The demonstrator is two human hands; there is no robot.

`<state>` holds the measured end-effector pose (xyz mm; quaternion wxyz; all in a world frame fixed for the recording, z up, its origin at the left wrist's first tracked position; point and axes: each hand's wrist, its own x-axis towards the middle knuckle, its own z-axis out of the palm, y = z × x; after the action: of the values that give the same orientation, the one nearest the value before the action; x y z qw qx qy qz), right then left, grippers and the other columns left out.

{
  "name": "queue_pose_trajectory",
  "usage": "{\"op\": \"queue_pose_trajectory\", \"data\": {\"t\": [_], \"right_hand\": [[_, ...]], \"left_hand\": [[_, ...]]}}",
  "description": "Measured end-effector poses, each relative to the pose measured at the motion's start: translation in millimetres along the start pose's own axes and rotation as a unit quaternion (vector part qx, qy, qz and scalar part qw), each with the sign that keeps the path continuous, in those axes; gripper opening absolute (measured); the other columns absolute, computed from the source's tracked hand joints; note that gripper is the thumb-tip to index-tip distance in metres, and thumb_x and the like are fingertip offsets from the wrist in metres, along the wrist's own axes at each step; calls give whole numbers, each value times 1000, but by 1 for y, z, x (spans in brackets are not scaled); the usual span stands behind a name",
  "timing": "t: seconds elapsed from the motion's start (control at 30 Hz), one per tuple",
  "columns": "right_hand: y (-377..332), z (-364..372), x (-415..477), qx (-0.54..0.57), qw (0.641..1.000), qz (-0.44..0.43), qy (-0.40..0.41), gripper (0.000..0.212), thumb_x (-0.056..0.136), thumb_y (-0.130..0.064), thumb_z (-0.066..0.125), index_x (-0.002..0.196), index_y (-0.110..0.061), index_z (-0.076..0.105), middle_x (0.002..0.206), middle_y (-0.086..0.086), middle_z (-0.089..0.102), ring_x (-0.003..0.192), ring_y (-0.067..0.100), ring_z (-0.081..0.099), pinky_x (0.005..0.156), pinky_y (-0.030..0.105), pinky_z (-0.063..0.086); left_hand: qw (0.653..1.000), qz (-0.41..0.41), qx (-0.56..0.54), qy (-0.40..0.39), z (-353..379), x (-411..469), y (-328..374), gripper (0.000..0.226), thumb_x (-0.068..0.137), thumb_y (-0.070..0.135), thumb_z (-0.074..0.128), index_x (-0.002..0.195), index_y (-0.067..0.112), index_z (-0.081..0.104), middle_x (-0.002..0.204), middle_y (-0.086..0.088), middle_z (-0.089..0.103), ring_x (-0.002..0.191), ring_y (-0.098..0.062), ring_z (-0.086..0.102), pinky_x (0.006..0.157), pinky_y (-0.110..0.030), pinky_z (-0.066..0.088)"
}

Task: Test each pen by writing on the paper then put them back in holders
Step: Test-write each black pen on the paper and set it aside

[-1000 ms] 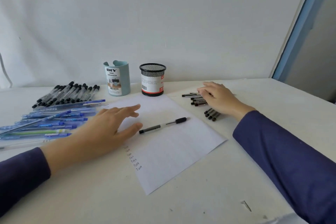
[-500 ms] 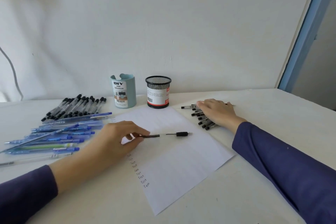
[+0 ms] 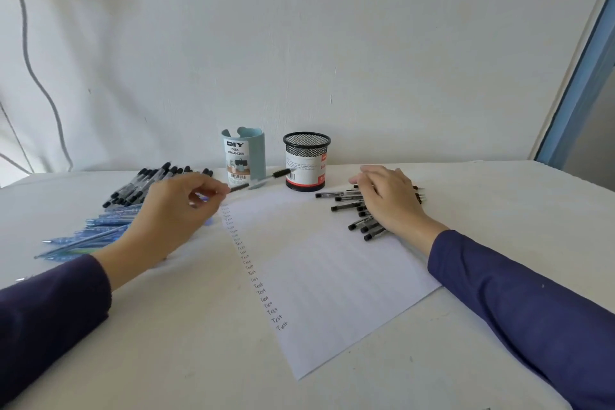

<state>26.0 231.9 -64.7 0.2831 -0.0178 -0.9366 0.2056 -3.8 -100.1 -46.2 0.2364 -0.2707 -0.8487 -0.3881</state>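
My left hand pinches one end of a black pen, which is lifted and points toward the black mesh holder. A light blue holder labelled DIY stands just left of the mesh one. The white paper lies in the middle with a column of "Test" words down its left side. My right hand rests flat on a pile of black pens at the paper's right edge.
A group of black-capped pens and a spread of blue pens lie on the left of the white table. A grey cable hangs down the wall at far left. A blue door frame stands at right.
My left hand has picked the black pen up off the paper and carried it back toward the holders. The view has tilted upward. The right hand stays on its pile.
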Motion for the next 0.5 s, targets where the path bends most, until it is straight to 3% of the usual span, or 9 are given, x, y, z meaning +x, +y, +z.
{"op": "queue_pose_trajectory", "data": {"t": [0.13,0.27,0.4,0.5], "right_hand": [[-3,1,-3,-48,993,-90,-56,25,94,-36,57,114,-28,71,129,-6,57,126,18,43,111,29,12],[-4,-6,-5,-167,977,-112,-75,33,95,-37,52,123,-29,66,123,-8,56,117,17,45,103,31,23],[-3,-9,-5,-172,974,-117,-91,26,96,-37,53,115,-30,69,117,-8,57,111,17,47,92,31,28],[-3,-8,-7,-140,975,-163,-52,21,98,-32,53,110,-24,68,111,-6,64,104,19,55,88,30,32]], "left_hand": [[997,-24,6,66,-18,19,-3,21,87,8,69,87,29,69,72,18,68,67,12,57,65,3,40],[987,-38,74,141,-43,35,-20,14,88,5,64,96,15,69,86,3,67,69,4,59,65,1,40],[982,-93,143,80,-54,42,-51,13,88,5,65,93,12,74,88,-4,73,79,-16,64,77,-22,46],[976,-105,188,33,-47,41,-65,15,87,5,63,90,10,77,84,-4,73,79,-19,64,78,-27,48]]}}
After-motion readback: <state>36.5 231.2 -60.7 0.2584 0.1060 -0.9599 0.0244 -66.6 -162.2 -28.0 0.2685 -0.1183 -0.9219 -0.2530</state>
